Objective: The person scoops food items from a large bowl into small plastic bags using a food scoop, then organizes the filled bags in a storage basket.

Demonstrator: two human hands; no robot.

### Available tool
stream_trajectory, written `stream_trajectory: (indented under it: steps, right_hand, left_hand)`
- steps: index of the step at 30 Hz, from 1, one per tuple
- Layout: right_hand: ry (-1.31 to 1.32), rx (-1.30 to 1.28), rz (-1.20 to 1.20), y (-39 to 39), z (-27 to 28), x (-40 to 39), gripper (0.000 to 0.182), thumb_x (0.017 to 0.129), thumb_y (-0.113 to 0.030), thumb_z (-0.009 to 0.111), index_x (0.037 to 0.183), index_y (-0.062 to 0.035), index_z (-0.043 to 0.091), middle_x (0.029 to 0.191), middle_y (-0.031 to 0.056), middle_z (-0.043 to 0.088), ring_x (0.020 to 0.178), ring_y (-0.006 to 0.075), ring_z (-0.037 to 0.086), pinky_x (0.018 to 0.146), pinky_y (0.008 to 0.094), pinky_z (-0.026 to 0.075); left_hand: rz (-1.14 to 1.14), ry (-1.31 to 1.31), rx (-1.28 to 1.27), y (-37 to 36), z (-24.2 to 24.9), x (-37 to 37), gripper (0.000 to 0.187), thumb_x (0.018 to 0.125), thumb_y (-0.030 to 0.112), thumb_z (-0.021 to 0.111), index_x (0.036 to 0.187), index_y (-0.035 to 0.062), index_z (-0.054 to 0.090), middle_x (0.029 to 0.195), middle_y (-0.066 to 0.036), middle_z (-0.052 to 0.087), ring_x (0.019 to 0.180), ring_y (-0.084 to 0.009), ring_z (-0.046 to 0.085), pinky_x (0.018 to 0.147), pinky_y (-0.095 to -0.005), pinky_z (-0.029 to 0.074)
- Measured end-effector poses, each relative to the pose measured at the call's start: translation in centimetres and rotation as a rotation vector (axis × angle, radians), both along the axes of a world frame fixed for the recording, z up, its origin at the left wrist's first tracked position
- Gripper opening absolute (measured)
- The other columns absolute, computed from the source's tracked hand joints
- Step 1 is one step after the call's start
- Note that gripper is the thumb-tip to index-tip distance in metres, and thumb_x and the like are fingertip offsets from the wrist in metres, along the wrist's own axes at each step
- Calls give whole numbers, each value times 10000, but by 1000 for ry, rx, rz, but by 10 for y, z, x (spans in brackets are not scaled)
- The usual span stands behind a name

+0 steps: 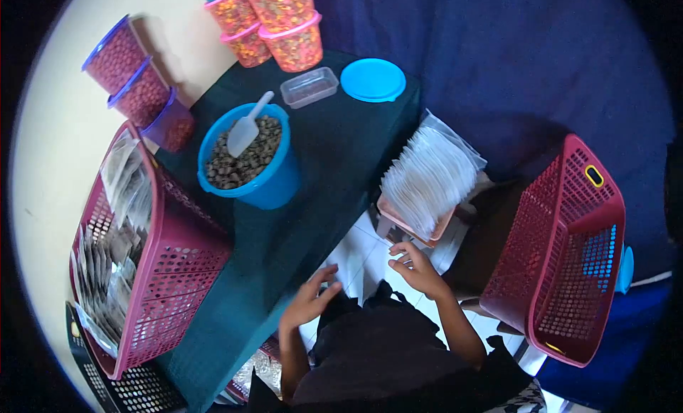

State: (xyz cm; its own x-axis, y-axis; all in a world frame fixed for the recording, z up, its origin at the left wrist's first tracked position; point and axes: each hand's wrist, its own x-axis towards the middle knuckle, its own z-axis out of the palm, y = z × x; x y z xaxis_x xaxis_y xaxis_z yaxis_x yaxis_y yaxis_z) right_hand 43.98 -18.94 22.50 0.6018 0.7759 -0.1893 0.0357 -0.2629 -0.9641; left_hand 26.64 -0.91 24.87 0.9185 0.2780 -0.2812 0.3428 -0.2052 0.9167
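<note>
Just below the tray of white pouches, the right hand is hovering open, fingers loosely curled, holding nothing. Beside it, the left hand is also spreading open and empty at the edge of the dark table. That pouch row is running diagonally, its long axis from lower left to upper right, pouches standing on edge.

Two bare hands, left hand and right hand, forearms uncovered, no rings or watch visible. Black garment over the torso, loose folds; patterned fabric at its lower edge.
</note>
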Motion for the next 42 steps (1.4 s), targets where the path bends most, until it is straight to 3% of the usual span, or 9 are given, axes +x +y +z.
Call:
stream_trajectory:
  steps: [6,9,15,17,21,26,31,40,42]
  right_hand:
    - [-8,-50,-183,-46,-29,13,288,775,-185,575,984,-24,459,940,103,529,767,177,550,643,303,453]
    - [57,-111,-274,-59,-48,15,290,777,-210,572,978,-26,473,931,91,549,744,174,555,627,294,454]
    - [84,-178,-345,-49,-90,23,268,774,-208,570,942,-16,487,926,111,533,726,187,567,622,296,455]
    - [42,-229,-375,-32,-96,32,263,752,-197,574,921,-14,488,907,145,519,755,245,568,645,328,454]
    - [-207,-286,-378,8,-125,58,261,730,-169,586,933,-22,515,918,142,536,798,247,560,687,327,454]
    - [-125,-344,-280,42,-174,72,378,721,-226,576,1011,8,508,1004,182,531,872,301,542,761,361,435]
    - [-46,-420,-305,61,-168,76,477,705,-209,575,1099,18,430,1046,216,494,976,328,486,826,381,392]
    - [-69,-586,-291,67,-159,109,569,697,-184,554,1172,17,313,1110,236,448,1067,377,401,906,439,317]
    - [-191,-571,-346,64,-177,109,487,698,-181,542,1131,-15,393,1056,231,487,1020,385,439,875,433,352]
  left_hand:
    - [-292,290,-175,-30,-86,41,512,831,352,492,1167,-24,409,1105,-169,493,1018,-234,477,876,-307,357]
    - [-151,320,-393,-19,-98,77,495,835,381,462,1198,51,402,1150,-92,479,1048,-183,460,884,-332,342]
    - [193,286,-689,2,-148,164,415,813,303,512,1123,38,434,1018,-65,519,933,-197,514,784,-360,418]
    - [200,311,-719,7,-164,188,408,808,298,523,1111,39,438,1040,-77,504,938,-215,511,784,-373,423]
    - [217,380,-850,17,-203,227,384,805,282,534,1098,55,429,1060,-111,462,975,-263,493,785,-407,438]
    - [138,405,-888,29,-233,252,222,817,228,506,939,43,496,946,-92,541,893,-226,547,783,-384,467]
    - [196,503,-844,31,-259,270,106,814,120,503,868,28,511,864,-110,565,819,-223,572,730,-343,494]
    - [202,438,-846,24,-233,287,70,788,82,526,822,21,529,784,-96,595,686,-170,598,640,-252,505]
    - [252,422,-839,20,-216,296,66,781,78,542,816,22,538,788,-92,595,701,-164,598,617,-244,500]
